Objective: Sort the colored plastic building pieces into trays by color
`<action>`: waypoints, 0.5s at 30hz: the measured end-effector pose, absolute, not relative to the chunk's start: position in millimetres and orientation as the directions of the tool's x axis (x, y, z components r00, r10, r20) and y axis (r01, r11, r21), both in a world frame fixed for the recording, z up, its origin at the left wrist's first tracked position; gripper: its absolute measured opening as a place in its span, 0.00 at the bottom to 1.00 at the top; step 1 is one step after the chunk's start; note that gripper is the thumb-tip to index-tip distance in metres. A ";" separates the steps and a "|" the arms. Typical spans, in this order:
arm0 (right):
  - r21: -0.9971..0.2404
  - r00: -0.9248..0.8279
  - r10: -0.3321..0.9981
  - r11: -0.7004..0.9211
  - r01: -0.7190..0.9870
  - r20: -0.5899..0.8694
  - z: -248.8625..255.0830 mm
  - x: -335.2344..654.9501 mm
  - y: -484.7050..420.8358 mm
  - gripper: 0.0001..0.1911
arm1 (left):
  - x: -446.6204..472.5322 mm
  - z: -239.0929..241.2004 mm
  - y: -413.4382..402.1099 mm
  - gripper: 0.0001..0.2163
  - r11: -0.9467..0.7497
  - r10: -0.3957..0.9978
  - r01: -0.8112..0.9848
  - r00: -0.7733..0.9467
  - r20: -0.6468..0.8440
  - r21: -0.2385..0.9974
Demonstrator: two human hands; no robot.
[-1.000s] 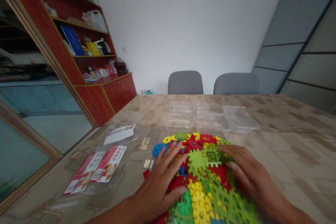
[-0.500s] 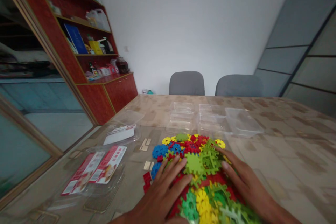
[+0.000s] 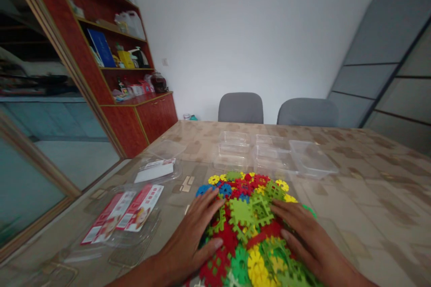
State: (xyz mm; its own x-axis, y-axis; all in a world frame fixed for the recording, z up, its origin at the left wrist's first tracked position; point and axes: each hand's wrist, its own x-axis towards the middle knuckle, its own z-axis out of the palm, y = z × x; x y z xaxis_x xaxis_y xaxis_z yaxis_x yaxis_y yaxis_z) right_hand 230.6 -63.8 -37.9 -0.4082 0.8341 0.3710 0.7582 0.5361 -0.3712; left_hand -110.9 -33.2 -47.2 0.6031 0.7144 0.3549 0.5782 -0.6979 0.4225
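A heap of plastic building pieces (image 3: 240, 210) in red, yellow, blue and green lies on the table in front of me. Some are round notched discs, others toothed squares. My left hand (image 3: 198, 224) rests along the heap's left side, fingers stretched out and thumb apart, beside blue discs (image 3: 225, 189). On the right side, my right hand (image 3: 303, 228) lies with its fingers extended against the pieces, close to light green toothed squares (image 3: 261, 210). Neither hand grips a piece.
Clear plastic containers (image 3: 232, 154) stand behind the heap, with a wider clear tub (image 3: 311, 159) at their right. On the left lie clear lids and red-and-white printed cards (image 3: 139, 208). Two grey chairs (image 3: 240, 107) stand beyond the table's far edge.
My left hand has shifted outward from the top of the heap to its left side. My right hand has moved slightly inward over the right side.
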 end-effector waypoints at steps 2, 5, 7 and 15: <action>-0.378 -0.452 0.827 0.557 0.740 0.333 -36.5 223.0 -55.4 0.24 | -99.5 -49.8 -34.1 0.27 -0.691 0.720 0.561 0.592 0.362 0.457; -0.400 -0.512 0.801 0.598 0.694 0.309 -23.2 211.9 -38.9 0.25 | -83.6 -45.3 -30.3 0.23 -0.622 0.782 0.564 0.486 0.391 0.543; -0.412 -0.539 0.779 0.627 0.661 0.322 -8.4 207.1 -30.6 0.23 | -77.9 -41.0 -26.2 0.21 -0.566 0.824 0.557 0.399 0.402 0.608; -0.512 -0.539 0.824 0.543 0.666 0.175 35.5 229.1 -44.1 0.17 | -88.3 -31.7 -28.1 0.21 -0.798 0.602 0.445 0.582 0.546 0.406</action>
State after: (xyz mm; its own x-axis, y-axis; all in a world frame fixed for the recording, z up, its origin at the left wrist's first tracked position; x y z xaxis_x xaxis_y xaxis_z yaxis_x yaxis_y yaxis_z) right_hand 229.1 -44.1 35.5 -0.5388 0.8242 0.1746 0.6655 0.5434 -0.5117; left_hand -88.3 -28.1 -31.7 0.5821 0.6025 0.5460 0.4453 -0.7981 0.4059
